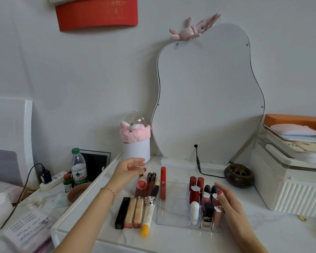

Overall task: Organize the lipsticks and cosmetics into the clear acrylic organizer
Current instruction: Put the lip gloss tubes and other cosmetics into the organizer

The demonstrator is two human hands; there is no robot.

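Note:
A clear acrylic organizer stands on the white table. Its right-hand slots hold several upright lipsticks and a white tube. A tall red lip gloss stands in its left compartment. Left of it lie a black tube, two gold tubes, a white tube with a yellow cap and several dark glosses. My left hand hovers over the dark glosses, fingers relaxed, holding nothing. My right hand rests against the organizer's right side with straight fingers.
A wavy mirror leans on the wall behind. A white jar with a pink headband stands at the back left, a dark round burner at the back right, a white box on the right. A water bottle stands left of the table.

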